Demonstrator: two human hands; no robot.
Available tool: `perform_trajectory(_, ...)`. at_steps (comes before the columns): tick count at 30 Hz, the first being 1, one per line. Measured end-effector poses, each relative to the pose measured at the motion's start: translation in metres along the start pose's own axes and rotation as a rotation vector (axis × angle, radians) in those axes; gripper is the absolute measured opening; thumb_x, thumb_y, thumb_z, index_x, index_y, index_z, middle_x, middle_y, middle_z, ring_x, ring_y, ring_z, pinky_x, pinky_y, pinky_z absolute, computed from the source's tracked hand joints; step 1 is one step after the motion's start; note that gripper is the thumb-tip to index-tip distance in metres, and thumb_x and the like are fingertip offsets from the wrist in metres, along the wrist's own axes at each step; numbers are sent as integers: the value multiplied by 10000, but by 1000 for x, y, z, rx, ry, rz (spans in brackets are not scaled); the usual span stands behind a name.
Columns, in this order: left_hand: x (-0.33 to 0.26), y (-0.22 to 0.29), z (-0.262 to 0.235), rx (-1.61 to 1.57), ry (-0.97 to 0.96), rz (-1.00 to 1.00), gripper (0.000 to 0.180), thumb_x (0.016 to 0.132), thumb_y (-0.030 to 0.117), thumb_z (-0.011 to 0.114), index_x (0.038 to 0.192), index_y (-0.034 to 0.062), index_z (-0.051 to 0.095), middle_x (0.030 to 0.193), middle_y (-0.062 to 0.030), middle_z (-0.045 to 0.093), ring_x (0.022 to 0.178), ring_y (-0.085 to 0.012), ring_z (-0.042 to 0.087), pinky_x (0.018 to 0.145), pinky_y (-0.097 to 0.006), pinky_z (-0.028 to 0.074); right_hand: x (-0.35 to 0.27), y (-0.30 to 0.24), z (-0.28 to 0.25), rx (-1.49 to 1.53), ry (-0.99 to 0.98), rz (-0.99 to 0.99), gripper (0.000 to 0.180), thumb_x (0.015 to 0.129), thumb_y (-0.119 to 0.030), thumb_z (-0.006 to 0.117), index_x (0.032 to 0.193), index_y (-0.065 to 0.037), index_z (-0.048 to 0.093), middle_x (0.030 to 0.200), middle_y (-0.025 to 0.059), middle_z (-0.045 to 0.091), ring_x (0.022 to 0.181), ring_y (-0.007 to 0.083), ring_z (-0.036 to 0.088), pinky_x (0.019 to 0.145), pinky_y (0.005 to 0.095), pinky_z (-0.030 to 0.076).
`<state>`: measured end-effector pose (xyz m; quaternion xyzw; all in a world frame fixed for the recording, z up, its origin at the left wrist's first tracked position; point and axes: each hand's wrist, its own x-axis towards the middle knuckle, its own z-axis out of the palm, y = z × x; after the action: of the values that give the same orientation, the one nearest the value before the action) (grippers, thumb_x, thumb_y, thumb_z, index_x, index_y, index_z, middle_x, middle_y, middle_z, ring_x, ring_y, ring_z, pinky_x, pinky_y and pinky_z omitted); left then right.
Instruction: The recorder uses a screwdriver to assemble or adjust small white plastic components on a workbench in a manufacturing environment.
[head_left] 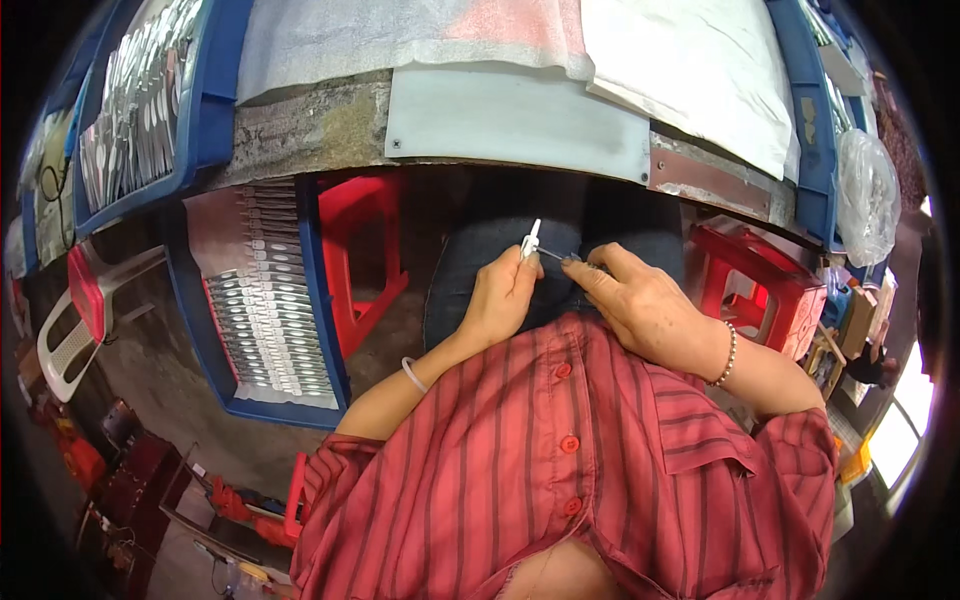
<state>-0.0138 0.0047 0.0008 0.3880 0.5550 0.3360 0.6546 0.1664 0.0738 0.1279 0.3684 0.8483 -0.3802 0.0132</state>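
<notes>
My left hand is closed around a small white handle piece that sticks up from my fingers above my lap. My right hand pinches a thin metal piece whose tip meets the white piece. Both hands are close together over my dark trousers, just under the workbench edge. A pale bangle is on my left wrist and a bead bracelet on my right. My red striped shirt fills the lower part of the view.
A blue tray with rows of metal parts sits at my left beside a red stool. Another blue tray of parts lies on the bench top left. A red stool and a plastic bag are at right.
</notes>
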Motion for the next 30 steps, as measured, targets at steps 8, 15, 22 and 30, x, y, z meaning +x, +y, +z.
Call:
perform_trajectory(8,1,-3,3,220,114,229,219,967,146,472,842,-28,520,697,-214,599,645,-398,612,555,-440,456,18,10,2,539,7,361,270,881,-43,558,1139,16,612,911,204,615,701,322,614,628,338,502)
perform_trajectory(15,6,-9,7,314,134,247,183,958,107,465,850,-40,468,673,-257,588,644,-441,604,531,-500,454,27,-2,7,-516,-124,-96,224,854,-69,592,1045,38,642,816,175,650,560,226,601,522,256,444)
perform_trajectory(22,8,-17,10,352,132,329,179,953,112,464,861,-42,460,663,-284,575,636,-458,596,510,-521,433,35,0,-2,-85,-178,96,344,810,-90,602,1142,1,598,852,171,650,654,241,638,552,318,496)
perform_trajectory(30,9,-15,6,275,127,227,158,945,104,485,879,-38,462,634,-280,551,608,-460,585,495,-507,435,46,-6,0,-466,-326,-59,489,801,-116,525,1276,-2,544,716,126,591,555,209,592,423,329,452)
